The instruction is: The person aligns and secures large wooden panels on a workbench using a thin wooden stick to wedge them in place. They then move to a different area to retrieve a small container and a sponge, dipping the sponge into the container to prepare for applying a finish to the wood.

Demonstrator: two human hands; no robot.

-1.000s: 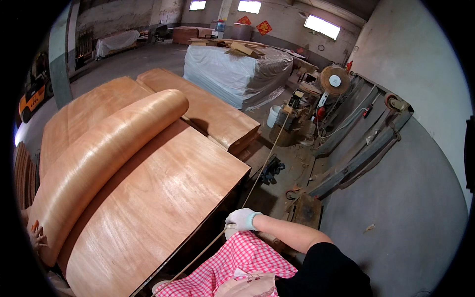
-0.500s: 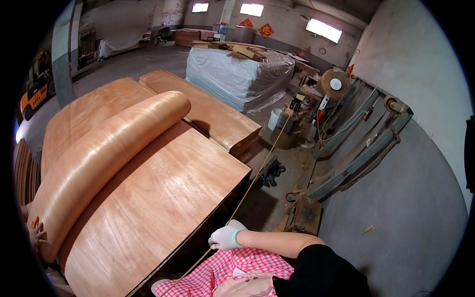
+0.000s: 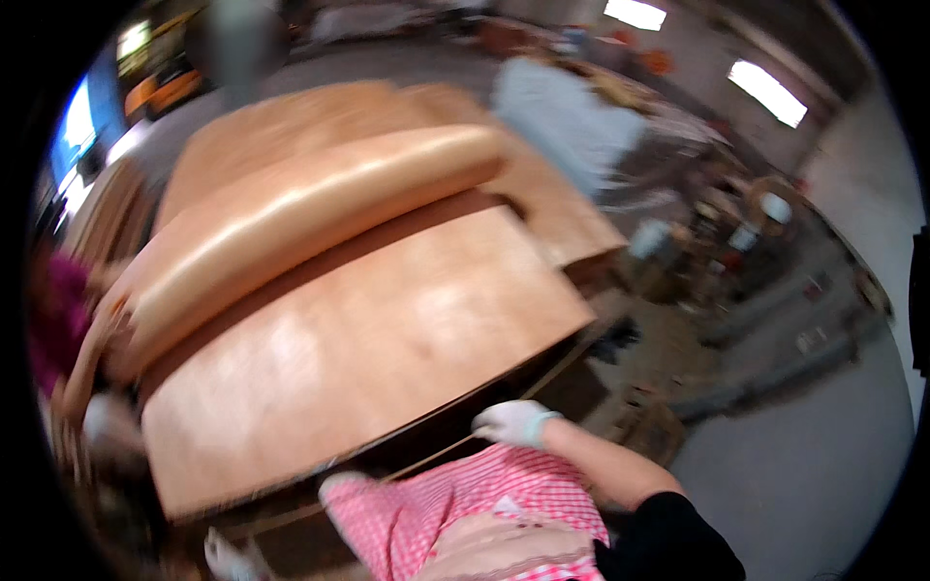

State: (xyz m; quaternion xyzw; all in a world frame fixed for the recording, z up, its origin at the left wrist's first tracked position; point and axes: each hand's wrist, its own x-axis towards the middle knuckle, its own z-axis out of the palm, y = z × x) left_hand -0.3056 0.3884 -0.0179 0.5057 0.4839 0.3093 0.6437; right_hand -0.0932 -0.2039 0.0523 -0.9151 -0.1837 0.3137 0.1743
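Note:
My right hand (image 3: 513, 423), in a white glove with a pale teal cuff, is closed on a long thin wooden stick (image 3: 441, 455) in front of my pink checked apron (image 3: 465, 494). The stick slants beside the near edge of a stack of wood sheets (image 3: 407, 334). At the lower edge a blurred white-gloved hand, apparently my left hand (image 3: 228, 557), lies near the stick's lower line; its grip is smeared. Across the stack a thin wood sheet is curled into a long roll (image 3: 310, 228). Another person's hand (image 3: 114, 329) touches the roll's left end.
That person in a magenta top (image 3: 63, 320) stands at the left. Beyond lie another sheet stack (image 3: 572, 228) and a plastic-wrapped pile (image 3: 562, 121). A white bucket (image 3: 651, 237) and metal framework (image 3: 775, 378) are at the right. An orange forklift (image 3: 163, 89) is far left.
My view has swung left, so the scene sits further right and blurs. More of the other person shows. A white-gloved hand has appeared at the lower left; my right hand still grips the stick.

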